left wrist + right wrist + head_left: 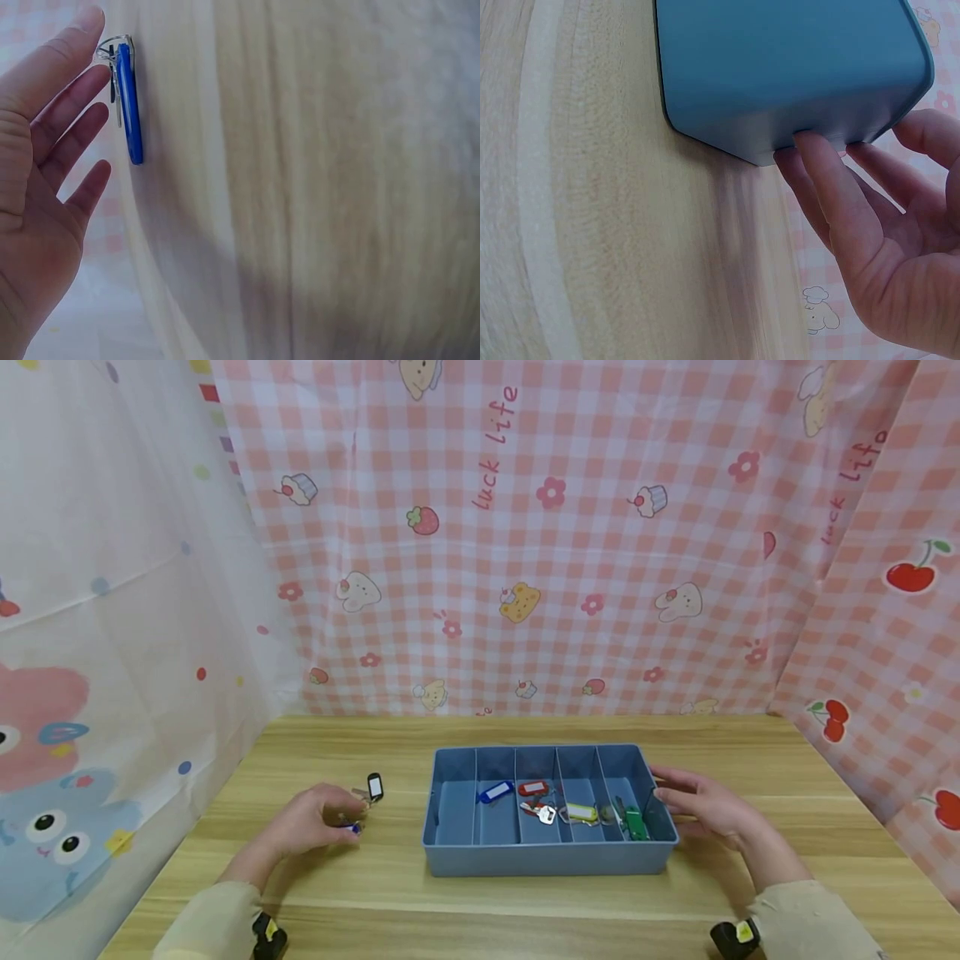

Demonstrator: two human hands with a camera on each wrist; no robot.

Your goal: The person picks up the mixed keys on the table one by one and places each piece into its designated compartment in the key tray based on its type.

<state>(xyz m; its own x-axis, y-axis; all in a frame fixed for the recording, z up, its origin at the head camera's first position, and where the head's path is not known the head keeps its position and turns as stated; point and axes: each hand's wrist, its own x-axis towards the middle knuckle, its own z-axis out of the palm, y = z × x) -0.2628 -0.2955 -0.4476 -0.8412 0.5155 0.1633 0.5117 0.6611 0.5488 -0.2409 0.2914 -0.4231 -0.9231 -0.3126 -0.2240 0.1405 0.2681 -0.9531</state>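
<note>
My left hand (318, 818) is by a blue key tag (129, 105) with a metal ring and key, its fingers loosely bent and the thumb and index fingertips apart near the ring. Just past the fingertips lies a black key tag (376, 786) with a white label. My right hand (705, 806) rests its fingertips against the right end of a blue-grey divided tray (551, 860); the right wrist view has the fingers on the outer wall. Inside the tray are another blue tag (496, 792), red tags (533, 788) with a key, a yellow tag (581, 812) and a green tag (636, 823).
The tray stands on a wood-grain table (360, 902), to the right of the loose key tags. Thin upright dividers split it into several compartments. A pink checked cloth (525, 552) hangs behind the table, and a white printed cloth (150, 610) hangs at the left.
</note>
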